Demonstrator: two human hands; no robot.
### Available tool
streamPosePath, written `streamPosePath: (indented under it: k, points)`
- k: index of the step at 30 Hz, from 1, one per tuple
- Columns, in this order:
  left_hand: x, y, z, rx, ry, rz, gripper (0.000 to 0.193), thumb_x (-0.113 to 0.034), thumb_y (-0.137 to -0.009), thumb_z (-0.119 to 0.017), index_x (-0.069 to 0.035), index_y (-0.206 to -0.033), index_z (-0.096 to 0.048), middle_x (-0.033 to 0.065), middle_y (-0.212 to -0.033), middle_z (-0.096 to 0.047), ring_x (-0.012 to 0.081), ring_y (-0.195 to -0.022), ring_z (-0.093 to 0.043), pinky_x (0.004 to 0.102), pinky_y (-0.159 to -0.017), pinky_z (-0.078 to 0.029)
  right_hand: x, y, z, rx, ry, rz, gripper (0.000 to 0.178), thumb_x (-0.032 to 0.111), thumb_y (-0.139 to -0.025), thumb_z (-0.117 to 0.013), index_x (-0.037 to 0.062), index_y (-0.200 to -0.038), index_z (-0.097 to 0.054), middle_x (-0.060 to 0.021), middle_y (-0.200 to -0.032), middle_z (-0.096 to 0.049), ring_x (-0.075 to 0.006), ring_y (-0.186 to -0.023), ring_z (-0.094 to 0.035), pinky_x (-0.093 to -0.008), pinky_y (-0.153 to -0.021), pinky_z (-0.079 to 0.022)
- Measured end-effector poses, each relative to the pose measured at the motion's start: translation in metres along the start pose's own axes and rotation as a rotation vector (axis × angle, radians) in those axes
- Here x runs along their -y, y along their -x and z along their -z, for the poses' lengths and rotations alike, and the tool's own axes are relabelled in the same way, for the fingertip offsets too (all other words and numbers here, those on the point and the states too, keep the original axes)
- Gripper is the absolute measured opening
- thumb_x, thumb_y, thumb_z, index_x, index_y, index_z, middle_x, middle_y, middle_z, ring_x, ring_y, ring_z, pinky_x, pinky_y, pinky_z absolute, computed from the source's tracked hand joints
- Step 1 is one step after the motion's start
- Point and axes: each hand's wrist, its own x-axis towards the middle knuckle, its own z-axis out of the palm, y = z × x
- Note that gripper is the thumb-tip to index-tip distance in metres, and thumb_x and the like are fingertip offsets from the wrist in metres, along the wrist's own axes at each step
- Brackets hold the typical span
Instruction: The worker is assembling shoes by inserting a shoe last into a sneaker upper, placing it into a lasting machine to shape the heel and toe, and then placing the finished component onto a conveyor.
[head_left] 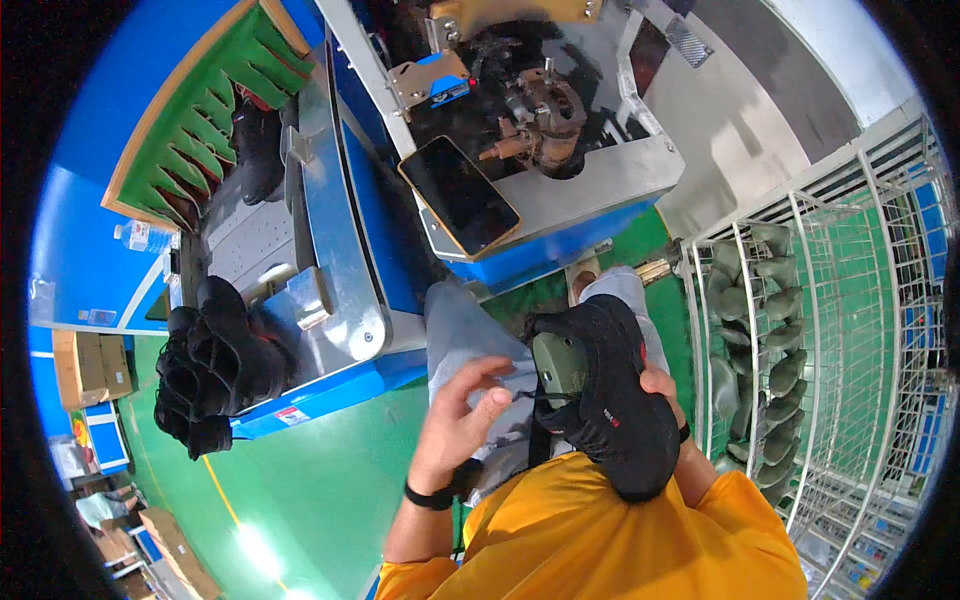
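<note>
A black shoe point(625, 420) with a green shoe last point(560, 362) inside its opening rests on my lap, toe toward my body. My right hand point(662, 388) grips it from the right side, with most of the fingers hidden behind the shoe. To the left of the shoe opening is my left hand point(462, 415), its fingers bent and the thumb apart from them. A thin dark strand, likely a lace, runs from the shoe toward that thumb; I cannot see it held.
Ahead stands a machine with a rusty metal fixture point(548, 120); a phone point(460, 195) lies on its edge. At left, several black shoes point(215, 360) sit at the end of a conveyor point(345, 310) with a green strip curtain point(215, 130). A wire rack point(800, 350) at right holds green lasts point(785, 375).
</note>
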Motion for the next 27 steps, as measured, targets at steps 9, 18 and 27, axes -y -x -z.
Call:
streamPosePath:
  k: [9, 18, 27]
  points:
    - [0.008, -0.020, -0.038, -0.099, 0.232, 0.065, 0.021, -0.021, -0.102, -0.067, -0.001, -0.104, -0.066, -0.0031, -0.095, -0.064, 0.0071, -0.089, -0.055, 0.0256, -0.080, -0.047, 0.030, 0.009, -0.052, 0.034, 0.116, -0.036, 0.083, 0.027, -0.082, -0.071, -0.0047, -0.151, -0.036, -0.0198, -0.143, -0.055, -0.0288, -0.123, -0.062, -0.0383, -0.104, -0.053]
    - [0.009, -0.002, -0.008, 0.380, 1.072, -0.086, 0.027, -0.029, -0.091, -0.068, -0.008, -0.076, -0.059, 0.0084, -0.090, -0.056, 0.0245, -0.091, -0.047, 0.0375, -0.082, -0.036, 0.021, -0.002, -0.066, -0.049, -0.033, 0.136, 0.091, 0.026, -0.073, -0.076, -0.0018, -0.151, -0.040, -0.0180, -0.142, -0.057, -0.0304, -0.115, -0.067, -0.0384, -0.091, -0.060]
    - [0.020, -0.024, -0.007, 0.203, 1.339, -0.394, 0.042, -0.039, -0.098, -0.057, -0.014, -0.065, -0.052, 0.0009, -0.074, -0.056, 0.0233, -0.079, -0.049, 0.0365, -0.071, -0.041, 0.104, 0.008, -0.098, 0.183, 0.280, 0.325, 0.110, 0.012, -0.059, -0.087, -0.0045, -0.154, -0.034, -0.0201, -0.146, -0.054, -0.0336, -0.128, -0.058, -0.0452, -0.109, -0.046]
